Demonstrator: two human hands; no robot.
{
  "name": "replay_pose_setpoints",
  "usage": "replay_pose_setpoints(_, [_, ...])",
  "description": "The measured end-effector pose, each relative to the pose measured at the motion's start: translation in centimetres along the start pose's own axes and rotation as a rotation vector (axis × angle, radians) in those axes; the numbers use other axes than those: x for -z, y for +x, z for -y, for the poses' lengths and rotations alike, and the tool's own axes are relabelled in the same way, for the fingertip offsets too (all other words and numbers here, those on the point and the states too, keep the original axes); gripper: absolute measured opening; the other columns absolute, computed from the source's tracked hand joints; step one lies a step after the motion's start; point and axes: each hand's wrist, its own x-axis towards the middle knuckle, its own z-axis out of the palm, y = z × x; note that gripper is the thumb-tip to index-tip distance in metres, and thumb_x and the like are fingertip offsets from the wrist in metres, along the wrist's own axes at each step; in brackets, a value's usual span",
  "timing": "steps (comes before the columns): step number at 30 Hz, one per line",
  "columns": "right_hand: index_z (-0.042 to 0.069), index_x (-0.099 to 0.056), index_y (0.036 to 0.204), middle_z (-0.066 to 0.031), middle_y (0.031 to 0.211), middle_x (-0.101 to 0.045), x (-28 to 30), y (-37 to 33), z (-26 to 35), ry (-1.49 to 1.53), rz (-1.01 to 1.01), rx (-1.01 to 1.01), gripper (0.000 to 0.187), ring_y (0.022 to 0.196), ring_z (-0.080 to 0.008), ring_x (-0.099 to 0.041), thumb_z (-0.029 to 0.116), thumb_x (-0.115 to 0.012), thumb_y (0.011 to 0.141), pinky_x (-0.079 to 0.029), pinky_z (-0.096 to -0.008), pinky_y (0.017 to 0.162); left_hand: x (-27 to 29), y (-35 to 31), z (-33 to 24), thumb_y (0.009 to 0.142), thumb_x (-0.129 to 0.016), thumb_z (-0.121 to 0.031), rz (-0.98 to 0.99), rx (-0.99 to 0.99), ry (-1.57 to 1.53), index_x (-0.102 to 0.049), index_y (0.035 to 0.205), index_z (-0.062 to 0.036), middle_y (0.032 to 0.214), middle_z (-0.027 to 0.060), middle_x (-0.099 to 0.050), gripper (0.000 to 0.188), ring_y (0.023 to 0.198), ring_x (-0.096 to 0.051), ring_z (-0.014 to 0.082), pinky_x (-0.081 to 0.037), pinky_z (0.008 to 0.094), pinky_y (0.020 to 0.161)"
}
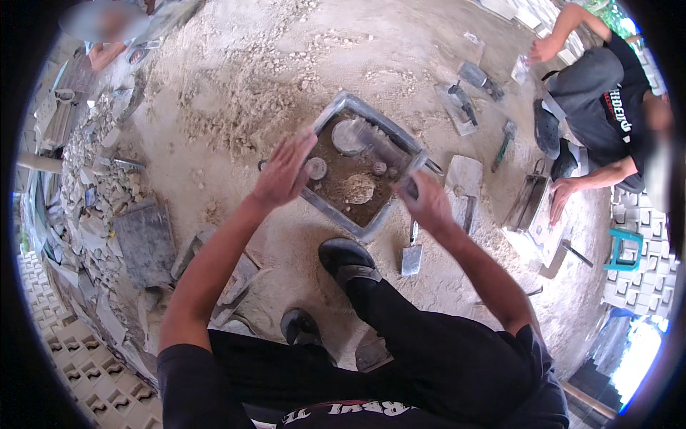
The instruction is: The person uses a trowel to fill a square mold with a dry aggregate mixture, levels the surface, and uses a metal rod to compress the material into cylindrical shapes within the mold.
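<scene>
In front of me on the ground sits a grey square frame [339, 219], turned cornerwise, with brown sandy material [331, 193] inside. A round pale disc [348, 137], a smaller round piece [315, 169] and a rough tan lump [358, 189] lie in it. My left hand [284, 171] rests at its left side, fingers stretched out. At the right side, my right hand [427, 200] is closed round a dark handle. A grey, streaked shape [389, 150] reaches from there over the frame, like a brush, blurred by motion; its exact kind is unclear.
A small trowel [411, 259] lies beside my shoe [349, 259]. Stone rubble [93, 222] and a dark slab [145, 239] are at left. At right are a green-handled tool [504, 145], a power tool [481, 80] and a seated person [593, 107]. Another person [107, 53] is far left.
</scene>
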Motion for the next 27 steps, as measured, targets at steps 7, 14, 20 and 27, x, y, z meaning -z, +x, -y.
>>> replay_pose_setpoints(7, [0.000, -0.057, 0.095, -0.0264, 0.072, -0.061, 2.8, 11.7, 0.5, -0.143, -0.040, 0.004, 0.052, 0.071, -0.0440, -0.062, 0.052, -0.057, 0.091, -0.049, -0.0459, 0.066, -4.2, 3.4, 2.4, 0.102, -0.036, -0.035, -0.066, 0.649, -0.227, -0.055, 0.119, 0.0050, 0.121, 0.0253, -0.057, 0.048, 0.124, -0.048, 0.0380, -0.032, 0.0481, 0.108])
replay_pose_setpoints(14, [0.002, -0.058, 0.093, -0.0229, 0.077, -0.060, 1.3, 27.4, 2.6, -0.184, 0.393, 0.322, 0.050, 0.072, -0.0376, -0.060, 0.052, -0.058, 0.090, -0.045, -0.0451, 0.068, -3.0, 3.3, 4.7, 0.102, -0.030, -0.044, -0.179, 0.828, -0.188, -0.040, 0.134, 0.0058, 0.139, 0.0270, -0.042, 0.060, 0.136, -0.032, 0.0402, -0.022, 0.0495, 0.113])
replay_pose_setpoints(20, [0.005, -0.064, 0.094, -0.0216, 0.085, -0.065, -9.4, 33.8, 2.8, -0.370, 0.686, 0.450, 0.043, 0.081, -0.0375, -0.064, 0.047, -0.054, 0.092, -0.049, -0.0466, 0.075, -2.0, 0.5, 10.8, 0.102, -0.029, -0.045, -0.280, 0.966, -0.101, -0.027, 0.143, 0.0073, 0.149, 0.0294, -0.026, 0.066, 0.142, -0.021, 0.0416, -0.016, 0.0489, 0.116])
replay_pose_setpoints(27, [-0.003, -0.065, 0.090, -0.0254, 0.092, -0.066, -18.6, 36.7, 7.3, -0.384, 0.780, 0.507, 0.048, 0.087, -0.0412, -0.064, 0.042, -0.048, 0.094, -0.049, -0.0490, 0.079, -2.7, -1.3, 18.4, 0.101, -0.030, -0.047, -0.296, 1.151, -0.119, -0.015, 0.147, 0.0075, 0.154, 0.0306, -0.011, 0.073, 0.144, -0.011, 0.0422, -0.011, 0.0474, 0.118])
